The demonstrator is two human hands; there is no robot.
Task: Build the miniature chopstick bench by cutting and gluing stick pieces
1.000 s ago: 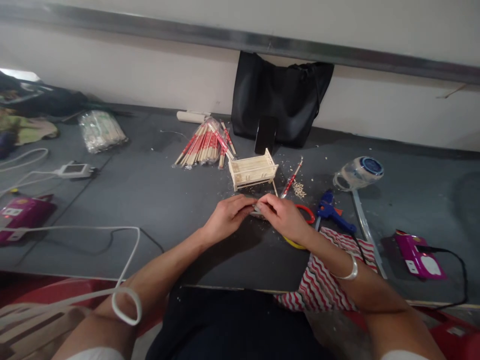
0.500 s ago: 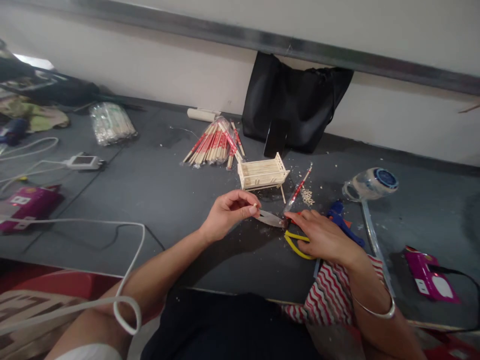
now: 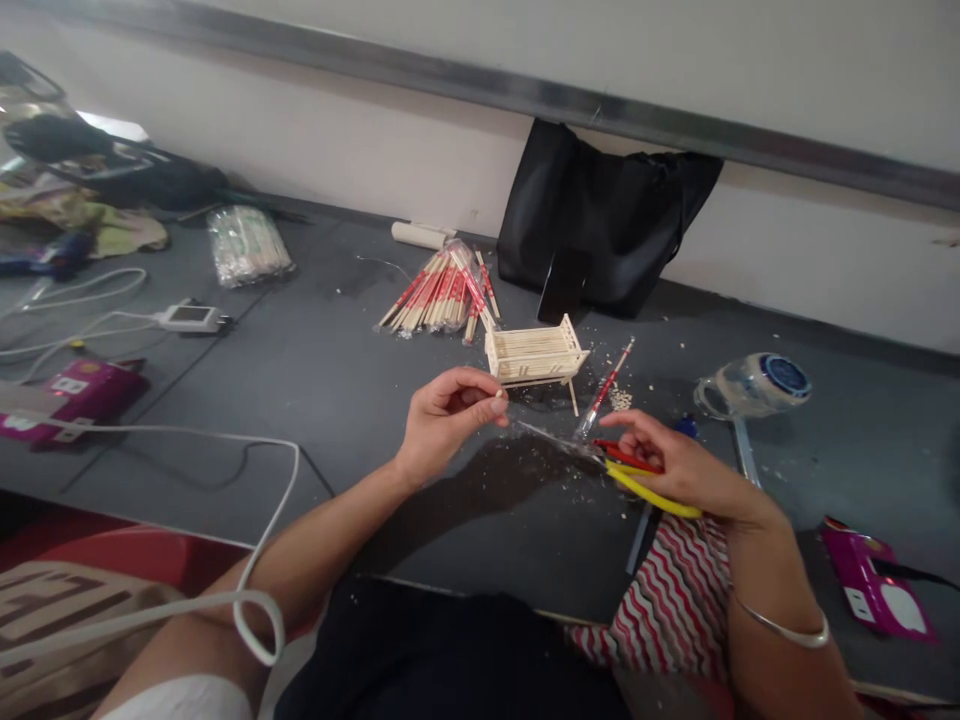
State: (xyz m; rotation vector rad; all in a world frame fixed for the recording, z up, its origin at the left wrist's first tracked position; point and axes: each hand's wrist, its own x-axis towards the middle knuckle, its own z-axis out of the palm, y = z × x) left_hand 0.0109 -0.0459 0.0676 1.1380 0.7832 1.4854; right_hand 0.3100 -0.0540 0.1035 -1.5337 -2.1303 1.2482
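Observation:
My left hand (image 3: 444, 420) pinches a small pale stick piece between thumb and fingertips, just above the grey table (image 3: 315, 400). My right hand (image 3: 675, 468) grips scissors (image 3: 600, 458) with red and yellow handles; their blades point left toward the stick piece. Just behind my hands stands a small wooden stick model (image 3: 534, 353) shaped like a bed or crate. A red-wrapped chopstick (image 3: 604, 390) lies to its right, next to a heap of small cut bits.
A bundle of red-wrapped chopsticks (image 3: 442, 295) lies behind the model, a black bag (image 3: 607, 225) and a phone against the wall. A clear jar (image 3: 754, 385) lies on its side at right. Purple devices (image 3: 874, 580) and cables sit at both sides. A striped cloth (image 3: 667, 600) lies near my right arm.
My right hand left the piece, took the scissors by the handles and lifted them. My left hand kept the stick piece and rose slightly. The camera view shifted left.

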